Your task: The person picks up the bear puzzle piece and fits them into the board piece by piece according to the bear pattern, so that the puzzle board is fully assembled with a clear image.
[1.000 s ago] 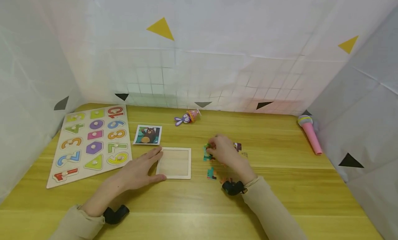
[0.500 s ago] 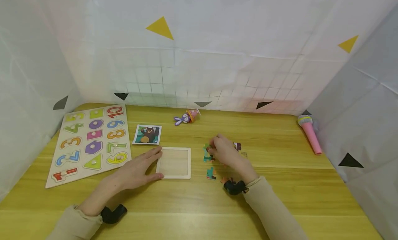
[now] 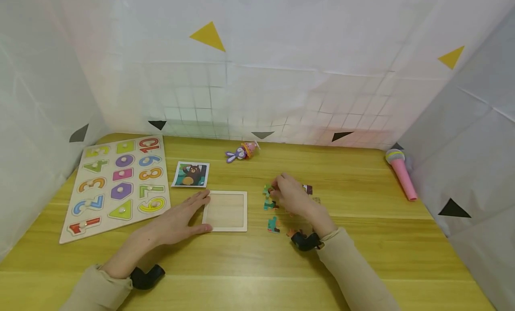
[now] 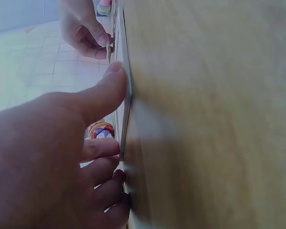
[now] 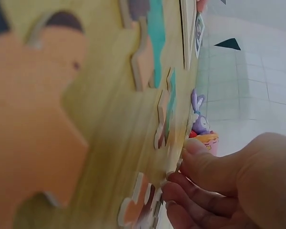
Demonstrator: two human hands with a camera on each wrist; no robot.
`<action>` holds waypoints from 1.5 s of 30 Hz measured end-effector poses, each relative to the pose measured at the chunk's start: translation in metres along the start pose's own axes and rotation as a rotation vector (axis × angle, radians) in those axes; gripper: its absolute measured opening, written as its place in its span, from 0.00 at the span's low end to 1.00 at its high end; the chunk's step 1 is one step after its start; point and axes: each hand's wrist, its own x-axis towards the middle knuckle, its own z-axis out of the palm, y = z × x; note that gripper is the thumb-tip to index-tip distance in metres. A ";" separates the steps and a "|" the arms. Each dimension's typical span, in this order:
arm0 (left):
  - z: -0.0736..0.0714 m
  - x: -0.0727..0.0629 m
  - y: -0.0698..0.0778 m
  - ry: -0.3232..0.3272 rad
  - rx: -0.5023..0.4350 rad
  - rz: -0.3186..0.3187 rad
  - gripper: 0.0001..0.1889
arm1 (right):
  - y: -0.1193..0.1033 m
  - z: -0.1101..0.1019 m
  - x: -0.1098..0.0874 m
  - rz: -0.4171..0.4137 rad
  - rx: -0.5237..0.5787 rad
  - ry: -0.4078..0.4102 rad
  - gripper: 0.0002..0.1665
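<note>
My left hand (image 3: pixel 170 221) rests along the left side of a small wooden puzzle frame (image 3: pixel 225 231), thumb at its lower corner and outstretched fingers at its upper corner. To the right of the frame, my right hand (image 3: pixel 295 197) pinches a puzzle piece (image 3: pixel 267 189) between thumb and fingertips. Edge-on, that piece looks like a thin sliver in both wrist views. Other loose jigsaw pieces lie around and under this hand: a teal one (image 3: pixel 270 205), another teal one (image 3: pixel 273 224) nearer me, and a dark purple one (image 3: pixel 308 189) beyond. My palm hides some of them.
A bear picture card (image 3: pixel 191 174) lies behind the frame. On the left is a number-and-shape peg board (image 3: pixel 102 170). A purple bunny toy (image 3: pixel 241 153) lies at the back, a pink toy microphone (image 3: pixel 402 174) at far right. White sheeting surrounds the table.
The pinched piece has come slightly up and away from the teal piece beside it, which now shows more fully. My left hand stays by the frame.
</note>
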 end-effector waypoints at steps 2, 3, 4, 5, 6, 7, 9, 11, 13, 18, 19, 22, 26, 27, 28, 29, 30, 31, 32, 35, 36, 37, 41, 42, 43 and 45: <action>0.001 0.000 -0.001 0.002 0.002 0.004 0.45 | 0.000 -0.001 0.000 0.005 0.003 0.001 0.13; 0.001 0.000 -0.001 0.002 0.001 -0.001 0.46 | 0.000 -0.001 0.000 0.005 0.003 0.002 0.13; 0.001 0.000 -0.001 0.004 0.003 0.000 0.46 | 0.000 -0.001 0.000 0.005 0.003 0.002 0.13; 0.001 0.000 -0.001 0.006 0.003 0.001 0.46 | 0.000 -0.001 0.000 0.002 -0.001 0.001 0.14; 0.001 0.000 -0.001 0.008 0.004 0.003 0.46 | 0.000 -0.001 0.000 -0.004 -0.002 0.002 0.14; 0.001 0.000 -0.001 0.009 0.005 0.006 0.46 | 0.000 -0.001 0.000 -0.009 -0.006 0.003 0.14; 0.001 0.000 -0.002 0.010 0.006 0.011 0.46 | 0.000 -0.001 0.000 -0.023 -0.017 0.004 0.15; 0.000 -0.001 -0.003 0.011 0.006 0.020 0.45 | 0.001 -0.001 0.000 -0.040 -0.028 0.007 0.15; -0.001 -0.001 -0.004 0.012 0.007 0.034 0.44 | 0.001 -0.001 -0.001 -0.052 -0.035 0.009 0.15; -0.002 -0.002 -0.006 0.018 0.002 0.068 0.44 | 0.002 -0.001 -0.001 -0.080 -0.044 0.023 0.15; -0.002 -0.001 -0.006 0.018 0.001 0.070 0.44 | 0.002 -0.001 -0.001 -0.087 -0.045 0.027 0.15; -0.002 0.000 -0.007 0.015 -0.003 0.063 0.44 | 0.000 -0.002 0.000 -0.104 -0.039 0.038 0.15; -0.001 0.002 -0.008 0.010 -0.006 0.052 0.44 | -0.003 -0.003 0.000 -0.114 -0.017 0.050 0.15; -0.001 0.002 -0.008 0.010 -0.008 0.049 0.44 | -0.005 -0.004 0.000 -0.113 -0.010 0.052 0.14; -0.001 0.002 -0.008 0.008 -0.009 0.047 0.44 | -0.007 -0.004 0.000 -0.115 -0.011 0.055 0.14; -0.001 0.003 -0.008 0.005 -0.010 0.043 0.45 | -0.009 -0.004 0.000 -0.117 -0.011 0.060 0.13; -0.001 0.003 -0.009 0.003 -0.009 0.041 0.45 | -0.011 -0.004 0.000 -0.116 -0.010 0.062 0.13; 0.000 0.003 -0.009 0.001 -0.010 0.037 0.45 | -0.014 -0.003 0.000 -0.121 -0.012 0.063 0.13; 0.000 0.003 -0.009 -0.001 -0.009 0.035 0.45 | -0.017 -0.003 0.001 -0.124 -0.010 0.059 0.12; 0.000 0.004 -0.009 -0.004 -0.014 0.024 0.45 | -0.027 0.001 0.003 -0.143 0.004 0.038 0.13; -0.001 0.004 -0.008 -0.003 -0.014 0.023 0.45 | -0.030 0.003 0.004 -0.146 0.015 0.027 0.14; -0.001 0.004 -0.008 -0.002 -0.015 0.022 0.45 | -0.034 0.004 0.005 -0.155 0.021 0.019 0.14; -0.001 0.003 -0.008 -0.001 -0.014 0.020 0.45 | -0.048 0.010 0.010 -0.186 0.029 0.008 0.14; -0.001 0.002 -0.008 -0.001 -0.013 0.024 0.45 | -0.050 0.012 0.011 -0.194 0.020 0.009 0.14; -0.001 0.002 -0.007 -0.002 -0.017 0.021 0.45 | -0.053 0.013 0.012 -0.200 0.013 0.009 0.14; 0.000 0.002 -0.007 -0.004 -0.023 0.020 0.45 | -0.058 0.017 0.014 -0.205 0.006 0.003 0.14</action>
